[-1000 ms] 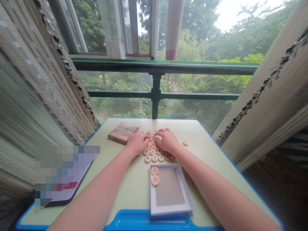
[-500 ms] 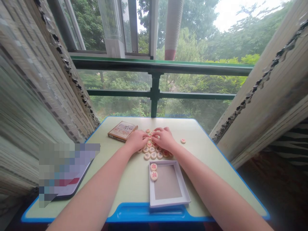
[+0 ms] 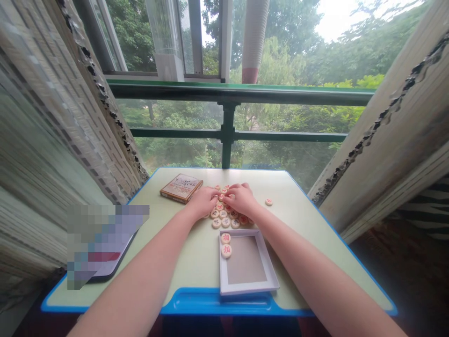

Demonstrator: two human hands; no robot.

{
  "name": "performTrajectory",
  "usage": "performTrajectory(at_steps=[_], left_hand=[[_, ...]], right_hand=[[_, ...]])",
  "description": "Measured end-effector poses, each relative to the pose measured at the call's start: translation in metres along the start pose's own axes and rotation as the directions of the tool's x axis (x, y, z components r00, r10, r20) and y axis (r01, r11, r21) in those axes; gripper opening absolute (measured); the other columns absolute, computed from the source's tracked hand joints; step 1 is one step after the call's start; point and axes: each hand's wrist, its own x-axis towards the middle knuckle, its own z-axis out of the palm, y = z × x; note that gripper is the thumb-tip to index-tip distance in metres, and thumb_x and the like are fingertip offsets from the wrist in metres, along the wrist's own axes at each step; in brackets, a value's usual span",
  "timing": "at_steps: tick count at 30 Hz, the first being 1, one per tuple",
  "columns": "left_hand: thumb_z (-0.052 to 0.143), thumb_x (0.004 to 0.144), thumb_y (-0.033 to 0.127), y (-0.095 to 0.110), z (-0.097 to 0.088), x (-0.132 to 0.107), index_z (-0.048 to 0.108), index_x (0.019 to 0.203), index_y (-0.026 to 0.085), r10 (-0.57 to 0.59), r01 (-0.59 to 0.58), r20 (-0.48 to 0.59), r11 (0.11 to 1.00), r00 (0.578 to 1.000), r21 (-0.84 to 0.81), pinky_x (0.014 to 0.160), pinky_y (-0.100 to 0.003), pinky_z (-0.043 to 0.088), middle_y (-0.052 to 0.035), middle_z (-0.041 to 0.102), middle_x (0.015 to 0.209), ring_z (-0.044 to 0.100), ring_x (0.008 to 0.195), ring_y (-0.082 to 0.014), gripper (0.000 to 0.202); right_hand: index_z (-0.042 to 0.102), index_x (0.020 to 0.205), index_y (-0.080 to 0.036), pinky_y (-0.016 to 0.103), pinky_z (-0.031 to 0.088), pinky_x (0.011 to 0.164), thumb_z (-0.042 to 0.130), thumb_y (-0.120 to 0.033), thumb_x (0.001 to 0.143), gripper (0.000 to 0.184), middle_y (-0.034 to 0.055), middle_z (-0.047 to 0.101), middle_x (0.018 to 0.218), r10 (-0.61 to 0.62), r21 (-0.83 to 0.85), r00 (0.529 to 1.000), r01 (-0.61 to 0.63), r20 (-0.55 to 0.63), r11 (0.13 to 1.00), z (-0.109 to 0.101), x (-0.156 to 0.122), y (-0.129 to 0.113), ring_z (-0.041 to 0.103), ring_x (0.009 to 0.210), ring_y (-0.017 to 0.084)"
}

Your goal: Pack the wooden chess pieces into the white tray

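Round Chinese chess pieces (image 3: 225,222) with red or black characters lie in a cluster at the middle of the table. My left hand (image 3: 203,201) reaches in from the left side of the cluster, its fingers drawn together on a piece at the edge. Opposite it, my right hand (image 3: 242,196) bends over the pieces with thumb and fingers closed on one; the hand partly covers it. Nearer to me, an open white box lid or tray (image 3: 223,276) holds two pieces (image 3: 226,245) with red characters, along its left side.
A flat brown printed box (image 3: 181,187) lies at the back left. One lone piece (image 3: 268,202) sits right of my right hand. A tablet-like slab (image 3: 108,269), partly blurred out, is at the left. The table (image 3: 308,262) has a blue rim; curtains and a green railing (image 3: 280,96) surround it.
My view has tilted slightly, so everything sits a little higher and further right. Both hands stay at the cluster, with only small finger movements. The two pieces in the tray are unchanged.
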Motion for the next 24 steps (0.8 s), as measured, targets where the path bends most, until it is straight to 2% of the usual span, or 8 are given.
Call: performTrajectory(at_steps=[5,9,14,18,24], left_hand=[[0.049,0.076,0.018,0.0044,-0.0007,-0.0014,0.069,0.100,0.022,-0.021,0.018,-0.050,0.998,0.999,-0.059,0.095,-0.030,0.042,-0.0039,0.065,0.111,0.058,0.104,-0.0190,0.031],[0.055,0.075,0.021,0.0076,0.0016,-0.0011,0.069,0.097,0.024,-0.063,0.061,-0.063,0.998,0.996,-0.030,0.090,-0.031,0.045,-0.0032,0.068,0.104,0.061,0.097,-0.0197,0.027],[0.057,0.076,0.023,0.0081,0.0059,0.0001,0.070,0.093,0.023,-0.054,0.054,-0.095,0.999,0.994,-0.006,0.087,-0.031,0.046,-0.0046,0.069,0.099,0.061,0.093,-0.0197,0.022],[0.059,0.075,0.025,0.0082,0.0061,-0.0001,0.070,0.091,0.021,-0.036,0.034,-0.110,0.999,0.993,-0.023,0.087,-0.032,0.046,-0.0067,0.069,0.099,0.062,0.093,-0.0210,0.020],[0.059,0.075,0.023,0.0092,0.0035,-0.0012,0.070,0.089,0.022,-0.037,0.027,-0.145,0.997,0.989,-0.072,0.088,-0.031,0.047,-0.0044,0.069,0.100,0.062,0.094,-0.0208,0.018]], right_hand=[[0.073,0.080,-0.023,0.034,0.029,0.087,0.056,-0.039,0.077,0.024,0.0069,0.063,0.101,0.007,0.029,1.000,-0.006,-0.011,1.000,0.0016,0.0011,0.0007,0.045,0.095,0.022],[0.072,0.077,-0.022,0.034,0.030,0.087,0.059,-0.036,0.076,0.020,0.0063,0.063,0.102,0.016,0.048,1.000,-0.016,-0.010,0.999,0.0032,0.0016,0.0012,0.044,0.097,0.022],[0.072,0.076,-0.022,0.035,0.031,0.088,0.058,-0.031,0.075,0.017,0.0054,0.063,0.102,0.036,0.075,0.999,-0.034,-0.024,0.997,0.0016,-0.0006,0.0035,0.043,0.097,0.024],[0.073,0.080,-0.023,0.035,0.031,0.089,0.056,-0.034,0.077,0.021,0.0050,0.064,0.102,0.050,0.082,0.999,-0.048,-0.017,0.996,-0.0002,-0.0010,0.0044,0.043,0.098,0.024],[0.073,0.086,-0.022,0.035,0.029,0.094,0.054,-0.036,0.079,0.025,0.0039,0.063,0.107,-0.002,0.111,1.000,0.003,-0.008,0.994,0.0022,-0.0006,0.0058,0.044,0.100,0.023]])
